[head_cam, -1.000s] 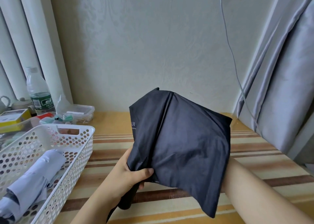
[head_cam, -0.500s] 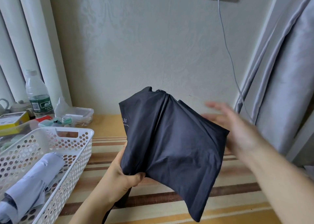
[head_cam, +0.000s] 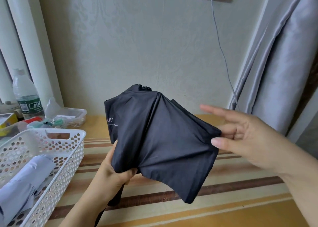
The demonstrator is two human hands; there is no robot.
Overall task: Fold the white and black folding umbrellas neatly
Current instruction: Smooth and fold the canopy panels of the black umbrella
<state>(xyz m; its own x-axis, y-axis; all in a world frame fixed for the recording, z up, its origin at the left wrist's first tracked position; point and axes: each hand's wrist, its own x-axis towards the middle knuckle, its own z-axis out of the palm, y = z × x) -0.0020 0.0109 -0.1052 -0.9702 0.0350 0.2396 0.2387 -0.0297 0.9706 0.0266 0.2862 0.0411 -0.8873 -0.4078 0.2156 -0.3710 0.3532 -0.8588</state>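
The black folding umbrella [head_cam: 160, 140] is held up over the striped table, its canopy loose and spread, tip pointing away. My left hand [head_cam: 115, 173] grips it at the base of the canopy, just above the black handle. My right hand [head_cam: 244, 137] pinches a fold at the canopy's right edge between thumb and fingers, with the index finger stretched out. The white umbrella [head_cam: 24, 180] lies folded in the white perforated basket [head_cam: 72, 151] at the left.
A water bottle [head_cam: 25, 96], a clear plastic box [head_cam: 70, 115] and small clutter stand at the back left. A cable [head_cam: 222, 51] hangs from a wall socket. Grey curtain [head_cam: 282, 63] at the right. The striped table [head_cam: 223, 201] runs under the umbrella.
My right arm came out from behind the canopy, swung to the right, and now pinches the canopy's right edge. The left hand kept its grip.
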